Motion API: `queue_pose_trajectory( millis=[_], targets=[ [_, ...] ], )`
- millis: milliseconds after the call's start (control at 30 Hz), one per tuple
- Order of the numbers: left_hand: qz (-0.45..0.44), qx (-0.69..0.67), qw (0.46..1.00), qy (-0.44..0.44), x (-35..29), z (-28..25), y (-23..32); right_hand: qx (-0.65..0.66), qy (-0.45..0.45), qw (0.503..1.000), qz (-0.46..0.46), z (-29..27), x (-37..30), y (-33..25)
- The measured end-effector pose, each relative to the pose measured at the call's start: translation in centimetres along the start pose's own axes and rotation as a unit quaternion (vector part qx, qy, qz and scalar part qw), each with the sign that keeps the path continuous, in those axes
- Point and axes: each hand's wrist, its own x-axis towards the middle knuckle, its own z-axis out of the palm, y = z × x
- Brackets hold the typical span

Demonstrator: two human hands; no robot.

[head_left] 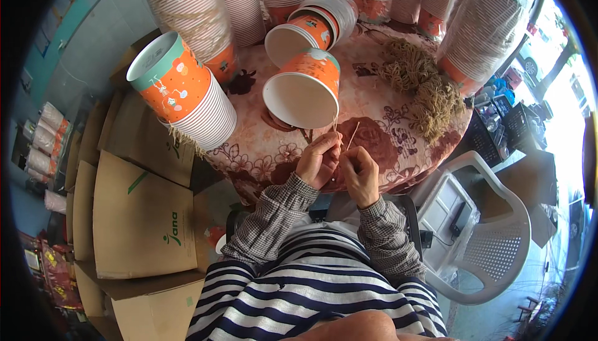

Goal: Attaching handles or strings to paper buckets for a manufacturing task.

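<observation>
Just beyond my hands, an orange paper bucket [301, 99] lies on its side on the flowered tablecloth, its white open mouth toward me. A thin strand of twine [355, 133] runs from its rim down to my fingers. My left hand [320, 161] is closed, pinching the twine just below the rim. Beside it my right hand [361, 176] is also closed, with the strand sticking up from between thumb and forefinger. A tangled heap of tan twine [430, 92] lies to the right. Where the strand meets the rim is too fine to make out.
A leaning stack of paper buckets [187, 92] stands at the table's left. Another bucket [293, 42] lies behind the near one. Plastic-wrapped stacks [483, 26] line the back. Cardboard boxes [146, 216] are at my left, a white plastic chair [492, 241] at my right.
</observation>
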Motion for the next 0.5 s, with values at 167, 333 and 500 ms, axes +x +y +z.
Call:
queue_pose_trajectory(
  millis=[167, 333, 500],
  targets=[
    [-0.061, -0.079, 0.995, 0.002, 2.0, -0.1, 0.6, 0.019, -0.012, 1.000, 0.002, -0.4, -1.7, -0.3],
    [-0.061, -0.105, 0.991, 0.047, 4.0, -0.5, 0.1, 0.032, -0.015, 0.998, 0.054, -1.8, -3.1, -2.9],
    [-0.034, -0.153, 0.980, 0.123, 5.3, -2.1, 0.0, 0.004, -0.038, 0.996, 0.085, -2.7, -4.1, -5.0]
  ],
)
